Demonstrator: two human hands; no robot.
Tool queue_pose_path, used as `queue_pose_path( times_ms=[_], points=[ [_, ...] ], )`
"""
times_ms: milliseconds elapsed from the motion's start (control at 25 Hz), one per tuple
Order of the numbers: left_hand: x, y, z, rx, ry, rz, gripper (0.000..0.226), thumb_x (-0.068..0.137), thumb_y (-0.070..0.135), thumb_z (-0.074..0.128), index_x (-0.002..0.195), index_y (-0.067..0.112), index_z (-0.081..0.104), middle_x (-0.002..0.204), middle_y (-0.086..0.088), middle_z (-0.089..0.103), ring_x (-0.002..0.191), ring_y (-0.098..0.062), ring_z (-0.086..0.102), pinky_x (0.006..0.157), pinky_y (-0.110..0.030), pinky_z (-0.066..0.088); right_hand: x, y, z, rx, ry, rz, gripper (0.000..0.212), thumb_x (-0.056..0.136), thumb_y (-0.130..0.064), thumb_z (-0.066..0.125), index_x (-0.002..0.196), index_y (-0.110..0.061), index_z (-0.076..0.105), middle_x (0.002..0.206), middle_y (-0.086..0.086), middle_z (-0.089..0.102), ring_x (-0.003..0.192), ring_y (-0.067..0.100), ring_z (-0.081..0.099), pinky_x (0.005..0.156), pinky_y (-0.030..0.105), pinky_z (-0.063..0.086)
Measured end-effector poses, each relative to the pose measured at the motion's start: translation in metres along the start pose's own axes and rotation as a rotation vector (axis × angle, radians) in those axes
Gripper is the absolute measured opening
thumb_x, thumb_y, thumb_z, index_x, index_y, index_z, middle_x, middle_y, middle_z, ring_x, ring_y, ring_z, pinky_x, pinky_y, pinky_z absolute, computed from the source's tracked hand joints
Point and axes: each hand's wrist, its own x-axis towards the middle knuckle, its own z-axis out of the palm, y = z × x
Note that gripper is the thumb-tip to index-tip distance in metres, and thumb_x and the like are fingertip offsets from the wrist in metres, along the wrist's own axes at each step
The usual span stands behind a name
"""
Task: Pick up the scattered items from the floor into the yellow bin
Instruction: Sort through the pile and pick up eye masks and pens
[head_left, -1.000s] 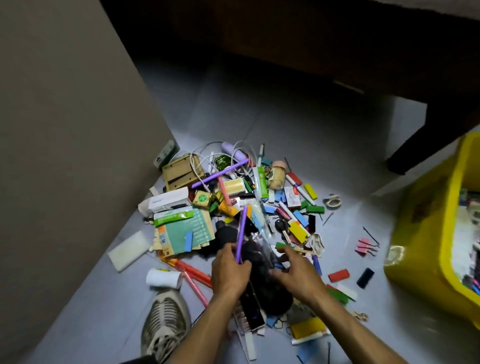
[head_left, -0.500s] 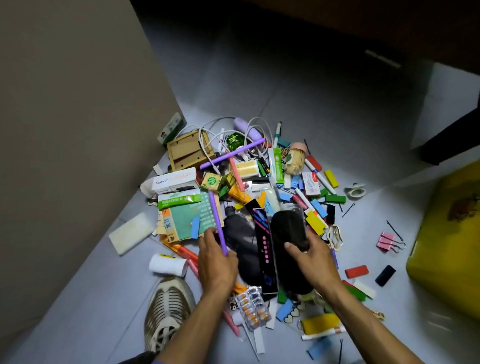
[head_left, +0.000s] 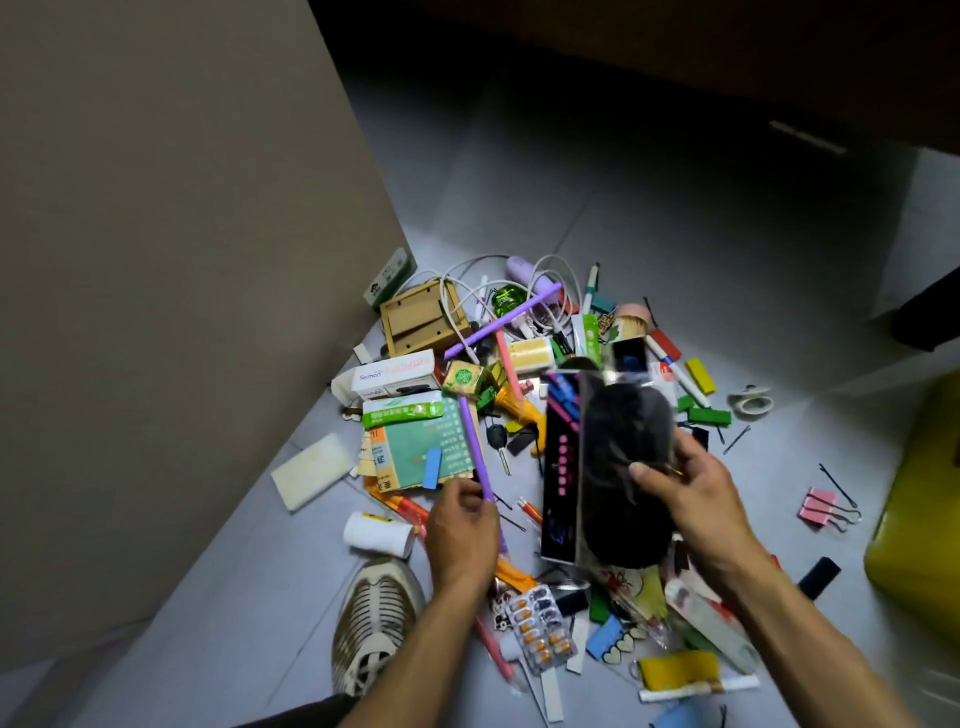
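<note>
- Legibly, a white box (head_left: 395, 375) in the floor pile read "Sismon".
- Left hand (head_left: 462, 535) pinched a purple stick (head_left: 475, 449).
- Right hand (head_left: 701, 501) gripped a black packaged item (head_left: 621, 467), thumb across its front.
- Yellow bin (head_left: 919, 519) sat at the right edge.

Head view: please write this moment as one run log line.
left hand: holds purple stick | right hand: holds black pouch | yellow bin: right edge
</note>
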Motion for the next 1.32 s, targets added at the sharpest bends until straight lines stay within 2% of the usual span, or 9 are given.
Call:
queue_pose_path(
  times_ms=[120, 240, 360, 480, 640, 760, 960, 1160, 1320],
  points=[
    [0.015, 0.015, -0.006, -0.247, -0.028, -0.188, 0.007, 0.089, 0.023, 0.066, 0.095, 0.019, 0.065, 0.094, -0.002, 0.071, 0.08, -0.016, 0.064, 0.069, -0.028, 0.052, -0.001, 0.0, -0.02, 0.184, -0.006, 0.098, 0.02, 0.091, -0.011, 0.063, 0.109, -0.014, 0.07, 0.106, 0.01, 0.075, 0.098, 0.027, 0.072, 0.074, 0.033, 0.056],
    [0.009, 0.031, 0.005, -0.482, -0.528, -0.119, 0.043, 0.086, 0.046, 0.068, 0.117, 0.017, 0.066, 0.111, -0.008, 0.072, 0.099, -0.023, 0.069, 0.084, -0.035, 0.055, -0.006, 0.014, -0.02, 0.245, -0.085, 0.191, 0.029, 0.083, -0.026, 0.07, 0.108, -0.01, 0.071, 0.106, 0.016, 0.074, 0.095, 0.031, 0.073, 0.065, 0.029, 0.058],
    [-0.013, 0.033, 0.024, -0.546, -0.85, -0.135, 0.04, 0.075, 0.032, 0.081, 0.111, 0.017, 0.071, 0.11, -0.013, 0.073, 0.1, -0.029, 0.071, 0.081, -0.036, 0.057, -0.011, 0.034, -0.009, 0.134, -0.129, 0.192, 0.054, 0.066, -0.031, 0.087, 0.113, -0.012, 0.07, 0.108, 0.016, 0.074, 0.096, 0.032, 0.072, 0.069, 0.031, 0.059],
    [-0.024, 0.026, 0.032, -0.468, -0.677, -0.144, 0.026, 0.068, 0.015, 0.083, 0.092, 0.02, 0.075, 0.096, -0.01, 0.077, 0.087, -0.026, 0.074, 0.072, -0.032, 0.059, -0.015, 0.039, 0.002, 0.182, -0.157, 0.168, 0.057, 0.066, -0.014, 0.082, 0.12, -0.02, 0.064, 0.114, 0.012, 0.073, 0.102, 0.029, 0.071, 0.077, 0.032, 0.058],
    [-0.01, 0.02, 0.026, -0.575, -0.634, -0.102, 0.064, 0.059, 0.018, 0.088, 0.116, 0.034, 0.062, 0.108, 0.002, 0.074, 0.098, -0.019, 0.072, 0.083, -0.038, 0.059, -0.011, 0.025, 0.004, 0.259, -0.276, 0.169, 0.055, 0.074, 0.002, 0.07, 0.123, -0.02, 0.061, 0.115, 0.015, 0.072, 0.104, 0.033, 0.07, 0.081, 0.038, 0.058],
    [-0.009, 0.033, 0.026, -0.518, -0.692, -0.141, 0.039, 0.066, 0.012, 0.085, 0.102, 0.021, 0.073, 0.103, -0.01, 0.076, 0.095, -0.03, 0.072, 0.085, -0.044, 0.058, -0.007, 0.015, 0.008, 0.159, -0.247, 0.15, 0.04, 0.084, -0.001, 0.068, 0.12, -0.019, 0.063, 0.112, 0.009, 0.074, 0.102, 0.027, 0.071, 0.083, 0.038, 0.058],
    [-0.008, 0.05, 0.033, -0.455, -0.523, -0.204, 0.016, 0.074, 0.008, 0.078, 0.089, 0.014, 0.075, 0.086, -0.007, 0.078, 0.077, -0.023, 0.075, 0.059, -0.027, 0.058, -0.005, 0.018, 0.003, 0.007, -0.107, 0.108, 0.009, 0.092, -0.021, 0.066, 0.099, -0.02, 0.071, 0.095, -0.002, 0.076, 0.087, 0.013, 0.073, 0.065, 0.023, 0.057],
    [0.02, 0.044, 0.011, -0.521, -0.126, -0.234, 0.019, 0.076, 0.016, 0.079, 0.094, 0.013, 0.071, 0.091, -0.009, 0.076, 0.085, -0.029, 0.073, 0.08, -0.041, 0.059, 0.004, 0.045, -0.021, -0.383, 0.263, 0.072, 0.023, 0.09, -0.04, 0.065, 0.107, -0.024, 0.061, 0.099, -0.01, 0.067, 0.097, 0.016, 0.065, 0.072, 0.027, 0.05],
    [0.024, 0.04, -0.003, -0.516, -0.142, -0.22, 0.019, 0.078, 0.018, 0.079, 0.095, 0.013, 0.072, 0.092, -0.01, 0.077, 0.083, -0.028, 0.073, 0.078, -0.039, 0.059, 0.022, 0.048, -0.006, -0.76, 0.12, 0.028, 0.055, 0.078, -0.044, 0.076, 0.123, -0.021, 0.052, 0.102, -0.008, 0.065, 0.096, 0.018, 0.061, 0.084, 0.038, 0.053]
  ],
)
